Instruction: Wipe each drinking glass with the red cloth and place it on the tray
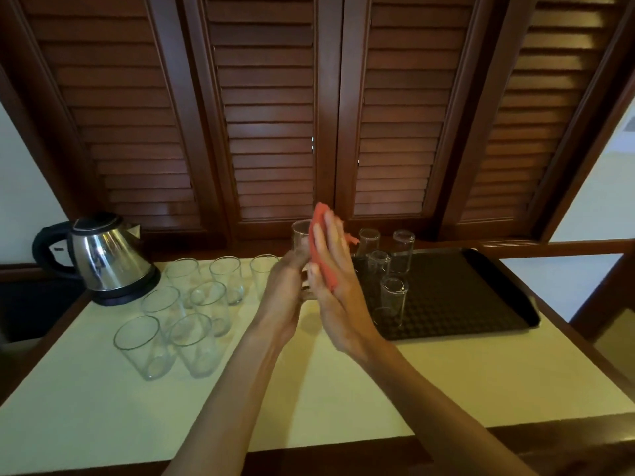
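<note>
Head view gives me the cream counter [309,389] first, with the black tray [481,304] on its right side, close to the right edge. Four upturned glasses [393,297] stand at the tray's left end, so I judge those done; its right half is bare, leaving room to set more down. Seven upright glasses [192,341] wait in a cluster left of centre, beside the kettle [106,259]. Between the groups, my left hand [285,286] grips the glass being wiped [301,240] by its base, while my right hand [331,273], fingers straight, presses the red cloth [321,249] flat against its side.
</note>
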Tool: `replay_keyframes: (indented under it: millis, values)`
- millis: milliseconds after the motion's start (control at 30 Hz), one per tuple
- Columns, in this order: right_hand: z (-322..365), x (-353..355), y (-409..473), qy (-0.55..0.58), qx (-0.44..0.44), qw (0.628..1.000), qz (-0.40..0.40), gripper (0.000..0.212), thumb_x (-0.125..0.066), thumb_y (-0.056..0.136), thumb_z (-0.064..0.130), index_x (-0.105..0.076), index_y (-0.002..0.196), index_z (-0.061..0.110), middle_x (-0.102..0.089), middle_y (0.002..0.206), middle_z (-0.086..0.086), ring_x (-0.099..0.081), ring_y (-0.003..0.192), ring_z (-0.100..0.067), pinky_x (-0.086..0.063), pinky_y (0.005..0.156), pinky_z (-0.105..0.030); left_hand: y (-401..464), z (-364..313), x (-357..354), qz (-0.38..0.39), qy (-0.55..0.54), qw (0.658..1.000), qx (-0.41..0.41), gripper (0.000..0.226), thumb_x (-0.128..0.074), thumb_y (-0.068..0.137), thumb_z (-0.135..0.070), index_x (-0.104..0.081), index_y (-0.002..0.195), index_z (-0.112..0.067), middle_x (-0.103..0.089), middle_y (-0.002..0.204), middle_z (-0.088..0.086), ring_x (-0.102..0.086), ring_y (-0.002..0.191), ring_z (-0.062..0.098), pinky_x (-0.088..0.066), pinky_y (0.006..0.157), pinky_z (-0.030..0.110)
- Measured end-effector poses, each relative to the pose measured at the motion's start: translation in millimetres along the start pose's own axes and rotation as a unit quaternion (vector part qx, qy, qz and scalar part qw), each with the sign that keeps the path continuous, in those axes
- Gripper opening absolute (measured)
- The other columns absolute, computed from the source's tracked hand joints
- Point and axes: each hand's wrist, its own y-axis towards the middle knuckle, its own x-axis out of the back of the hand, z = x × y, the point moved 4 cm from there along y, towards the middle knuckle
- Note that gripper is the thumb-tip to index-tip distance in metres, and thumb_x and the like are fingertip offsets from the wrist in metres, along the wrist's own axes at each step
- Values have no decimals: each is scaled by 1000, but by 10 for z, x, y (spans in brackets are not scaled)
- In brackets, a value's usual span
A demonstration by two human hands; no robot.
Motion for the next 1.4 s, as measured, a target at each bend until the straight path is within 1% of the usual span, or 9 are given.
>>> replay_keyframes:
  millis: [267, 433, 600, 733, 833, 1033, 1233, 1300, 1400]
  values:
    - [45, 85, 7, 73, -65, 995, -17, 70, -32, 101, 61, -20, 158, 23, -2, 169, 13, 1, 155, -6, -7, 127, -50, -72, 140, 34, 17, -44, 998, 32, 50, -26, 112, -45, -63, 136, -21, -75, 126, 5, -71, 117, 19, -57, 96, 38]
    - [118, -54, -409, 34, 67, 996, 55, 65, -29, 105, 54, -19, 159, 20, -2, 170, 11, 5, 157, -15, -1, 126, -48, -36, -33, 108, 33, -85, 995, 28, 78, -33, 97, -70, -69, 128, -9, -72, 129, 18, -67, 125, 28, -49, 107, 42]
    - [70, 119, 2, 151, -102, 983, -18, 75, -37, 98, 61, -14, 161, 27, -2, 165, 30, -7, 153, 3, -18, 127, -42, -155, 72, -32, 56, -35, 998, 9, 52, -35, 106, -50, -64, 136, -21, -71, 134, 7, -63, 131, 22, -47, 110, 43]
    - [146, -34, -344, 82, 17, 995, 44, 72, -28, 100, 66, -16, 160, 28, 1, 169, 16, 4, 156, -8, -2, 126, -27, -78, -42, 75, 25, -99, 995, -3, 63, -41, 101, -57, -61, 141, -13, -69, 134, 16, -65, 129, 30, -42, 117, 52]
    - [92, 57, -206, 195, -75, 978, 13, 64, -35, 98, 68, -15, 155, 49, -5, 165, 29, -4, 152, 6, -12, 126, -26, -124, 35, 76, 6, -63, 998, -15, 67, -43, 96, -60, -54, 146, -16, -70, 130, 19, -68, 123, 34, -49, 110, 55]
    - [138, 2, -281, 179, -28, 983, 39, 60, -37, 104, 52, -17, 158, 38, -4, 168, 20, -3, 155, -6, -13, 126, -46, -118, -25, 79, 17, -37, 999, -30, 63, -32, 102, -62, -63, 138, -22, -74, 128, 7, -67, 126, 23, -52, 106, 44]
    - [172, 131, -60, 206, -69, 976, -7, 70, -38, 101, 58, -14, 160, 28, -7, 167, 21, -8, 152, 3, -19, 122, -22, -188, 37, -6, 31, 38, 998, -50, 62, -50, 95, -71, -64, 139, -30, -69, 138, -3, -61, 132, 13, -48, 113, 46]
    - [174, 33, -173, 190, -36, 981, 24, 62, -37, 104, 50, -16, 159, 30, -5, 168, 18, -4, 155, -3, -15, 125, -34, -144, -43, 51, 2, 0, 998, -67, 55, -51, 100, -59, -65, 138, -22, -71, 133, 5, -65, 128, 21, -51, 109, 46]
    - [98, -22, -331, 228, -48, 972, 31, 73, -38, 98, 66, -15, 158, 32, -8, 167, 23, -6, 153, 3, -17, 123, -19, -67, -103, 145, -39, -23, 996, -77, 57, -54, 97, -57, -68, 131, -15, -73, 125, 17, -69, 119, 37, -55, 102, 57]
